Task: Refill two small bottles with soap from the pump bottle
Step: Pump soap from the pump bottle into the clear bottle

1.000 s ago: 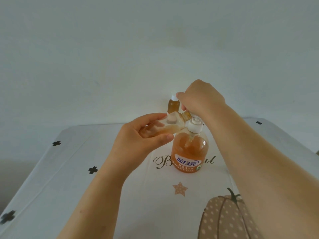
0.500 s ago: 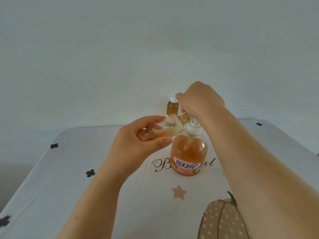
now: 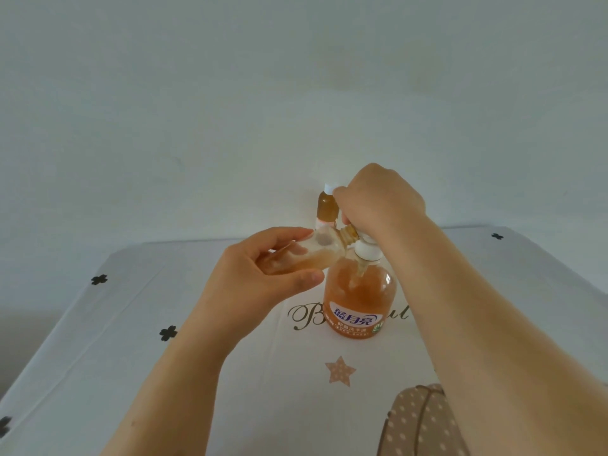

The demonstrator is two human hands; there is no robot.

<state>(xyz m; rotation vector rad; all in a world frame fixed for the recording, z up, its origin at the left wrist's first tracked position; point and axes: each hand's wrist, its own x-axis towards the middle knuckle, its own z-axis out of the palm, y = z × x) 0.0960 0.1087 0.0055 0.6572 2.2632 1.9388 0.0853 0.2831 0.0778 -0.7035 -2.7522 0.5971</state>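
Tablecloth [image 3: 230,373]: left hand [image 3: 256,278] holds bottle [image 3: 316,255] (tilted).

My left hand [image 3: 260,278] grips a small clear plastic bottle [image 3: 316,255]; my right hand [image 3: 381,199] curls, knuckles up, over a white plastic pump [image 3: 367,253].

**Pale wall, printed cloth on the desk**

A plain, pale grey-white wall [image 3: 197,93] fills the upper half of the view, evenly and softly lit. Below it stands the desk [image 3: 98,373], covered by a white cloth with faint fold creases. The cloth is printed with small black clovers [image 3: 168,333], dark script lettering [image 3: 301,319], a dotted tan star [image 3: 340,371] and a dotted tan pumpkin [image 3: 424,422] at the near edge.
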